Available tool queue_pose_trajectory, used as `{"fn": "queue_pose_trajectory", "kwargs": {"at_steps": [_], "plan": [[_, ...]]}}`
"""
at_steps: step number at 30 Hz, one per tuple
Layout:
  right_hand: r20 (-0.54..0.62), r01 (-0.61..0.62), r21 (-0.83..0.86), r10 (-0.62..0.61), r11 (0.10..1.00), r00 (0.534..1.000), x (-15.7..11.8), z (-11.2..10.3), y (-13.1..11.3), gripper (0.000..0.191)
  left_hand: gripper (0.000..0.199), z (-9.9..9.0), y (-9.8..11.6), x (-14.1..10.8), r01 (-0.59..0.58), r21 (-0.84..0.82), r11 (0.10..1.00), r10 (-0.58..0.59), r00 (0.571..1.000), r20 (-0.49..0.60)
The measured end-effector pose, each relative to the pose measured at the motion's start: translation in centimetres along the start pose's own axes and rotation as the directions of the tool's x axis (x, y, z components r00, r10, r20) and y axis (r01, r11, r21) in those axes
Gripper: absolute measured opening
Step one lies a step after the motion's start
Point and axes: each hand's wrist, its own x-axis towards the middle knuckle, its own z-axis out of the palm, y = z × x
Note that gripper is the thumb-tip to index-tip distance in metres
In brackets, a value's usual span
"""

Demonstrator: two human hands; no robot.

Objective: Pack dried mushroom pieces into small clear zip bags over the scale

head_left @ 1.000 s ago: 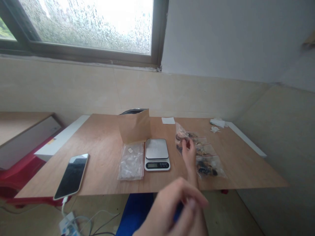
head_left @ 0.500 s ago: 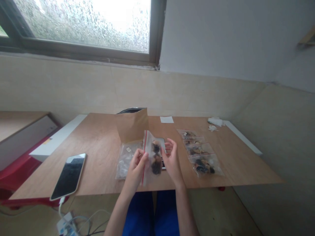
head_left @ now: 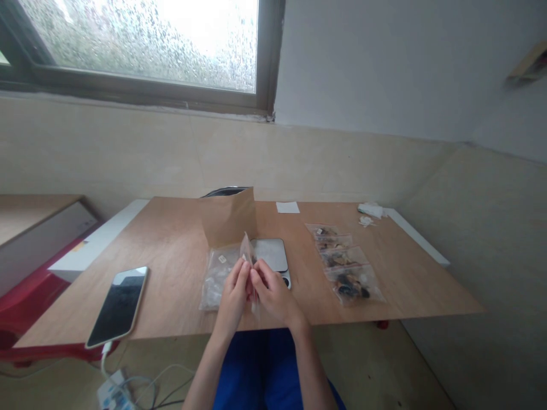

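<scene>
Between both hands, a small clear zip-lock bag (head_left: pixel 247 246) stands nearly edge-on, its dark contents mostly hidden by my fingers. My left hand (head_left: pixel 234 287) pinches the bag from the left, thumb and fingers closed. From the right, my right hand (head_left: pixel 273 290) pinches it too, its fingertips close to the left ones. Just behind the hands lies a flat silver kitchen scale (head_left: pixel 273 254), partly covered by them. A larger clear plastic bag (head_left: pixel 212 285) with whitish contents and a small label rests left of my left hand.
Several filled zip-lock bags (head_left: pixel 350 282) overlap in a row on the right. A brown paper bag (head_left: pixel 231 216) stands at the back. A phone (head_left: pixel 119 304) with a charging cable lies left. White paper (head_left: pixel 288 207) and crumpled tissue (head_left: pixel 371 210) lie far back on the wooden table (head_left: pixel 171 245).
My right hand has moved left and closed on the zip-lock bag beside my left hand. The bag has turned from facing me to edge-on, uncovering more of the scale.
</scene>
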Motion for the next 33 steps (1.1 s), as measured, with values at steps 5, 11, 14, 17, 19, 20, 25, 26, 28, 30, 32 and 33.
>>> {"fn": "queue_pose_trajectory", "kwargs": {"at_steps": [5, 11, 14, 17, 19, 20, 25, 26, 28, 30, 32, 33], "plan": [[-0.086, -0.012, -0.146, -0.001, 0.989, 0.996, 0.1, 0.2, 0.1, 0.029, 0.039, 0.1, -0.3, 0.0, -0.046, 0.093, 0.995, 0.031, 0.988, 0.150], [-0.478, -0.047, -0.146, -0.029, 0.988, 0.878, 0.5, -2.5, 2.3, 0.030, 0.039, -2.0, -0.1, 0.5, -0.103, 0.183, 0.978, 0.105, 0.994, -0.003], [-0.520, 0.014, 0.022, 0.000, 1.000, 0.854, 0.6, -3.4, 2.3, 0.031, 0.038, -2.7, -0.4, 0.9, -0.082, 0.167, 0.983, 0.081, 0.997, 0.012], [-0.451, 0.065, 0.163, 0.016, 0.984, 0.893, 0.5, -2.6, 1.2, 0.032, 0.035, -2.0, -1.6, 1.1, -0.018, -0.050, 0.999, 0.016, 0.999, -0.039], [-0.433, 0.067, 0.235, 0.043, 0.970, 0.900, 0.6, -1.6, 0.5, 0.032, 0.031, -1.2, -2.6, 1.2, 0.061, -0.250, 0.966, -0.088, 0.991, -0.101], [-0.435, 0.061, 0.262, 0.061, 0.963, 0.899, 0.7, -1.1, 0.3, 0.032, 0.029, -0.8, -3.0, 1.1, 0.122, -0.335, 0.934, -0.164, 0.982, -0.099], [-0.404, 0.033, 0.188, 0.047, 0.982, 0.913, 1.1, -0.4, 0.9, 0.031, 0.046, 0.6, -3.9, 0.8, 0.384, -0.528, 0.758, -0.342, 0.922, 0.181], [-0.395, 0.035, 0.129, 0.020, 0.991, 0.919, 1.1, -0.5, 1.1, 0.030, 0.044, 0.7, -3.9, 0.8, 0.394, -0.541, 0.743, -0.354, 0.917, 0.182], [-0.427, 0.040, 0.015, -0.030, 0.999, 0.904, 1.1, -0.9, 1.0, 0.022, 0.038, 0.8, -4.1, 1.1, 0.392, -0.557, 0.732, -0.387, 0.912, 0.133], [-0.484, 0.055, -0.026, -0.061, 0.998, 0.873, 1.0, -1.3, 0.5, 0.012, 0.034, 0.7, -4.6, 1.5, 0.363, -0.561, 0.744, -0.389, 0.918, 0.078], [-0.427, 0.079, 0.004, -0.070, 0.997, 0.902, 0.9, -1.5, -0.4, 0.010, 0.036, 0.7, -5.2, 1.9, 0.317, -0.552, 0.771, -0.357, 0.933, 0.038], [-0.347, 0.084, 0.017, -0.073, 0.996, 0.935, 0.9, -1.5, -0.8, 0.012, 0.038, 0.7, -5.5, 2.1, 0.293, -0.545, 0.786, -0.341, 0.940, 0.014]]}}
